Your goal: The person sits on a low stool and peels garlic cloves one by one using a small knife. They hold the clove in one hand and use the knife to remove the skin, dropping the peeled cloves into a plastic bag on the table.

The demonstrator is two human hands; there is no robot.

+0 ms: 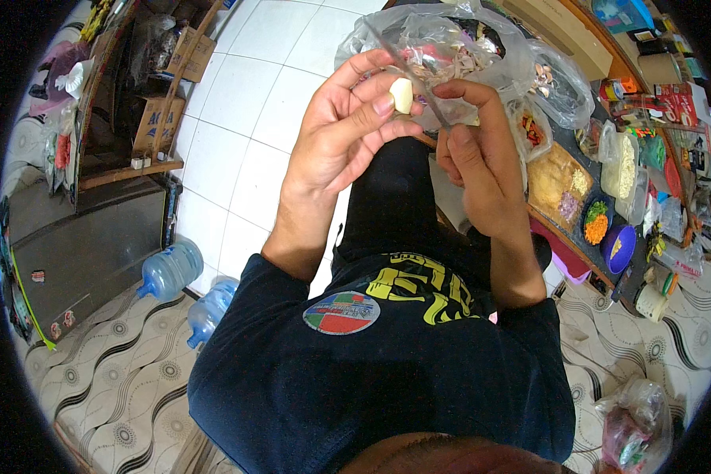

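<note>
A pale peeled garlic clove (402,96) is pinched between the thumb and fingers of my left hand (346,121). My right hand (477,157) grips a knife (412,77) by its handle, which the fingers mostly hide. The thin blade slants up and leftwards, just right of the clove; I cannot tell whether they touch. Beyond both hands lies a large clear plastic bag (355,44) with papery peelings (444,74) in it. A smaller plastic bag (569,98) with garlic cloves (543,78) sits to its right.
Along the right, a dark table carries a wooden cutting board (548,172) with chopped bits, a bowl of diced carrot (596,228) and greens, a purple bowl (619,249) and a plastic container (622,169). Large blue water bottles (175,269) lie on the floor at left.
</note>
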